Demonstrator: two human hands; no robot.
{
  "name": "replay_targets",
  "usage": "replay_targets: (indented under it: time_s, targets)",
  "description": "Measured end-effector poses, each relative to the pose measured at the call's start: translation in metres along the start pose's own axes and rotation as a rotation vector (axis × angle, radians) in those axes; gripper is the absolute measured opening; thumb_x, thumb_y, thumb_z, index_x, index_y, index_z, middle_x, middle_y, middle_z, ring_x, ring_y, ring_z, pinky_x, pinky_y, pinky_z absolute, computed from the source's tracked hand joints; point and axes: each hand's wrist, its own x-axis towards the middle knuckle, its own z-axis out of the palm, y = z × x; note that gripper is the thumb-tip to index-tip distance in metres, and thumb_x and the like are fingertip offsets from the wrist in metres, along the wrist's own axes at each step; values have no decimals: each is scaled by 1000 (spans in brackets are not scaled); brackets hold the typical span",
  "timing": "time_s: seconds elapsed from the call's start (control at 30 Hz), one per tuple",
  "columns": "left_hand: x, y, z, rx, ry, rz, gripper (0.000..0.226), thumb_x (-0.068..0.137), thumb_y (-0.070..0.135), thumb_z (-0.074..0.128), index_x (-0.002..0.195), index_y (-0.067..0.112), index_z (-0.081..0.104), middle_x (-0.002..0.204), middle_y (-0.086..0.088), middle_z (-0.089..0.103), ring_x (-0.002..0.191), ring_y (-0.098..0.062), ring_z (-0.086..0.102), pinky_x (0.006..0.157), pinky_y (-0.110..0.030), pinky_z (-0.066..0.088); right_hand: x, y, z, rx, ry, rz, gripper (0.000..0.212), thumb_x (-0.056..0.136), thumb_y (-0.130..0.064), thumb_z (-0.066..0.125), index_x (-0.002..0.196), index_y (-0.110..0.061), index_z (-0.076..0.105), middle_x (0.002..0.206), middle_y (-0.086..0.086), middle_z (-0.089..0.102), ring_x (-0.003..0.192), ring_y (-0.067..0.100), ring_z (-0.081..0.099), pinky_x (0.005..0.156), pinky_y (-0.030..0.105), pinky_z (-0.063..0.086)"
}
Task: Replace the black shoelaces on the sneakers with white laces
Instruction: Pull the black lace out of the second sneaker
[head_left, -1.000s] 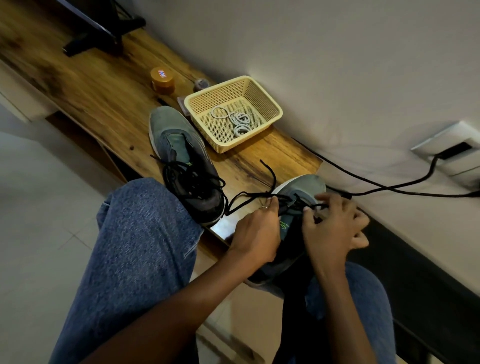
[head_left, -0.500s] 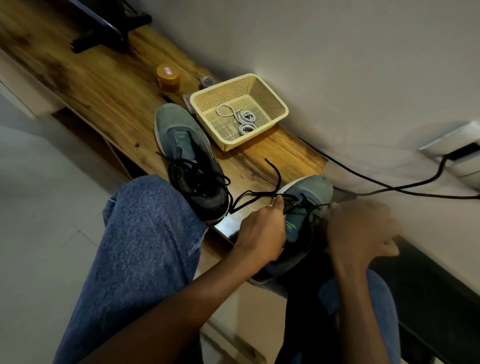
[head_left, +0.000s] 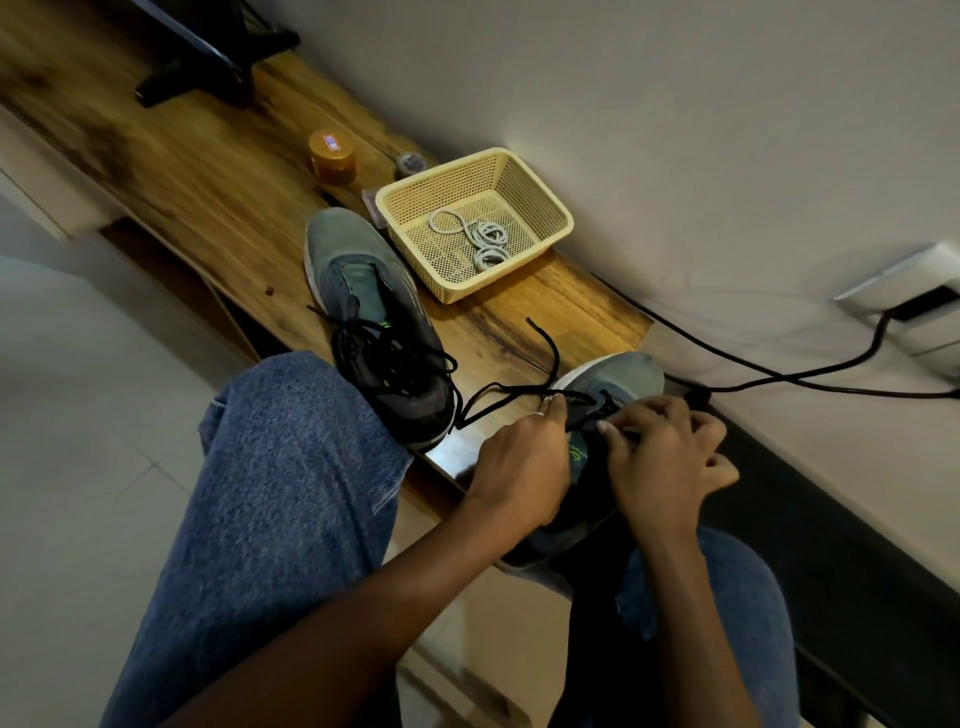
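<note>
A grey sneaker (head_left: 613, 379) rests between my lap and the edge of the wooden shelf (head_left: 208, 176), toe pointing away. My left hand (head_left: 524, 457) grips its left side, fingertips by the eyelets. My right hand (head_left: 670, 457) is over the tongue, fingers curled and pinching the black lace (head_left: 519, 389), whose loose end trails left across the shelf. The second grey sneaker (head_left: 374, 322) lies on the shelf beside my left knee with its black laces loosened. Coiled white laces (head_left: 483, 239) lie in the cream basket (head_left: 540, 197).
An orange-lidded jar (head_left: 332, 156) and a small grey roll (head_left: 410, 163) stand behind the basket. A black stand (head_left: 208, 57) sits at the far end of the shelf. A black cable (head_left: 779, 379) runs along the wall to a socket (head_left: 914, 306).
My right hand swung out to the right, drawing the lace, and has come back onto the sneaker's eyelets. My left hand has stayed on the shoe.
</note>
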Motion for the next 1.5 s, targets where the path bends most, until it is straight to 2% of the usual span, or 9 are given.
replay_targets:
  time_s: [0.17, 0.33, 0.47, 0.63, 0.73, 0.83, 1.1, 1.33, 1.5]
  targets:
    - [4, -5, -2, -22, 32, -30, 54, 100, 17, 43, 150, 13, 26, 118, -12, 61, 104, -31, 60, 73, -38, 44, 8, 12, -21, 261, 201, 230, 13, 94, -23, 57, 99, -13, 63, 115, 8, 58, 117, 31, 39, 93, 46, 26]
    - [1, -1, -1, -77, 85, 44, 58, 97, 17, 44, 152, 19, 24, 129, -9, 56, 112, -27, 54, 81, -36, 44, 11, 26, -10, 388, 72, 127, 9, 94, -21, 56, 96, -16, 63, 101, 9, 64, 98, 29, 57, 86, 43, 46]
    - [9, 1, 0, -38, 141, 216, 59, 94, 15, 47, 150, 18, 29, 150, 0, 39, 136, -21, 32, 107, -39, 33, 1, 25, 4, 467, -38, 120, 8, 94, -23, 57, 96, -18, 62, 100, 7, 64, 94, 21, 59, 79, 31, 43]
    - [23, -2, -1, 128, 93, 306, 52, 99, 19, 43, 149, 22, 31, 155, 7, 31, 144, -14, 19, 112, -35, 20, -7, 21, 11, 625, -85, 192, 18, 88, -34, 66, 98, -20, 61, 97, 2, 64, 91, 14, 60, 76, 24, 41]
    - [38, 4, -1, 207, 66, 393, 47, 95, 19, 49, 141, 21, 44, 147, 3, 44, 137, -17, 35, 104, -34, 29, -5, 22, 8, 649, -147, 217, 26, 81, -34, 74, 100, -21, 62, 99, -1, 63, 91, 13, 60, 78, 24, 43]
    - [53, 13, -1, 255, 68, 477, 31, 90, 17, 54, 119, 19, 64, 116, -3, 66, 106, -26, 60, 79, -36, 45, 0, 20, 5, 652, -178, 225, 26, 77, -23, 74, 100, -21, 61, 94, -3, 64, 88, 13, 60, 77, 24, 43]
    - [62, 19, 6, 329, 164, 395, 18, 93, 21, 57, 110, 18, 62, 103, -3, 65, 94, -26, 64, 61, -32, 38, 19, 22, 4, 588, -192, 217, 20, 73, -22, 72, 88, -22, 60, 81, -8, 60, 79, 13, 58, 68, 25, 41]
    - [59, 14, 2, 50, 253, 369, 13, 91, 27, 61, 98, 19, 67, 95, -3, 69, 84, -24, 65, 62, -31, 44, 21, 27, 4, 628, -163, 252, 29, 73, -19, 71, 101, -15, 64, 100, 1, 64, 94, 14, 59, 76, 24, 44]
    - [77, 6, -1, -496, 277, -19, 14, 85, 15, 68, 78, 27, 65, 82, 4, 70, 79, -17, 66, 73, -38, 55, 21, 30, 4, 644, -131, 261, 21, 74, -14, 71, 95, -13, 67, 94, 3, 67, 90, 15, 62, 73, 24, 49]
